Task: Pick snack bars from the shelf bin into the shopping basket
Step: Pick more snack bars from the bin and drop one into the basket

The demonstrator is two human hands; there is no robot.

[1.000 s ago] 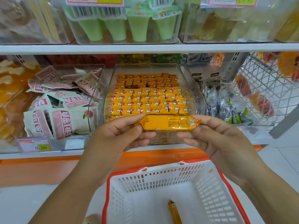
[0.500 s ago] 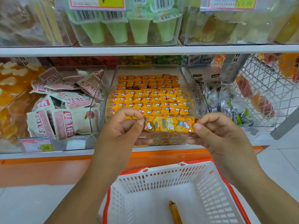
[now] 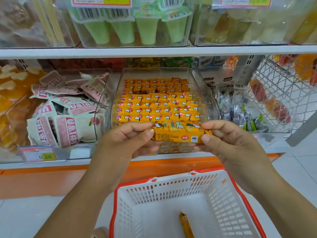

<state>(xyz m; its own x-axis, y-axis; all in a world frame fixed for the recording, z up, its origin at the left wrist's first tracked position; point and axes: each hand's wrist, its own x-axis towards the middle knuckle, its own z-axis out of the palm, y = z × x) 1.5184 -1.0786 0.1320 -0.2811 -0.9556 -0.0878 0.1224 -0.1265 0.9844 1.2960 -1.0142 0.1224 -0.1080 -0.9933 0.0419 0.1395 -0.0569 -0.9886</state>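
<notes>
A yellow snack bar (image 3: 178, 133) is held level in front of the clear shelf bin (image 3: 202, 86). My left hand (image 3: 125, 143) pinches its left end and my right hand (image 3: 228, 143) pinches its right end. The bin behind it holds several rows of the same yellow bars (image 3: 159, 103). Below my hands stands the white shopping basket (image 3: 228, 203) with a red rim. One yellow bar (image 3: 186, 225) lies on the basket's floor.
A bin of pink-and-white packets (image 3: 68, 114) sits to the left, with a price tag (image 3: 40, 154) on the shelf edge. Silver-wrapped sweets (image 3: 240, 109) and a wire rack (image 3: 283, 93) are to the right. Green cups (image 3: 133, 26) fill the shelf above.
The bar has been turned in my fingers: its plain back showed first, then its printed front, and now the front and a printed side. Both hands stayed at the bin's front.
</notes>
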